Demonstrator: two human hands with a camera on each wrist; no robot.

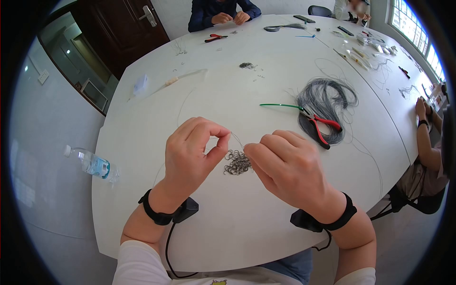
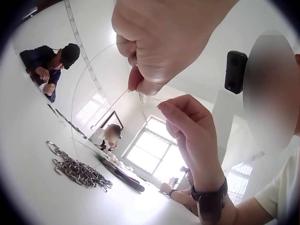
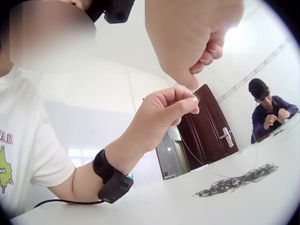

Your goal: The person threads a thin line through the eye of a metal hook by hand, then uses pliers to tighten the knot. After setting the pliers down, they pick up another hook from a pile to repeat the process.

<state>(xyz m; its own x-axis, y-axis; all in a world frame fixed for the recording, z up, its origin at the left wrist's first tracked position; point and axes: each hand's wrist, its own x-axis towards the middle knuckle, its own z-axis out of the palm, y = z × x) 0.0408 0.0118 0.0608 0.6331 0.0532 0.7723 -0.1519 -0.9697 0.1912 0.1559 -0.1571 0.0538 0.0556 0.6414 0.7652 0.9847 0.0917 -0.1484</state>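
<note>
My left hand (image 1: 192,154) pinches a thin line (image 1: 236,137) between thumb and forefinger. Close on its right, my right hand (image 1: 287,168) has its fingers curled and pinches the line's other side. In the left wrist view, the line (image 2: 152,98) spans the small gap between the two hands. A pile of small dark hooks (image 1: 237,163) lies on the table just below and between the hands; the right wrist view shows this pile (image 3: 236,180) from the side. Whether a hook is held at the fingertips is too small to tell.
Red-handled pliers (image 1: 323,126) lie on a bundle of grey line (image 1: 332,95) at the right, beside a green tie (image 1: 280,105). A plastic bottle (image 1: 95,164) lies at the left. A smaller hook pile (image 1: 246,65) sits farther back. Other people sit around the table (image 1: 142,199).
</note>
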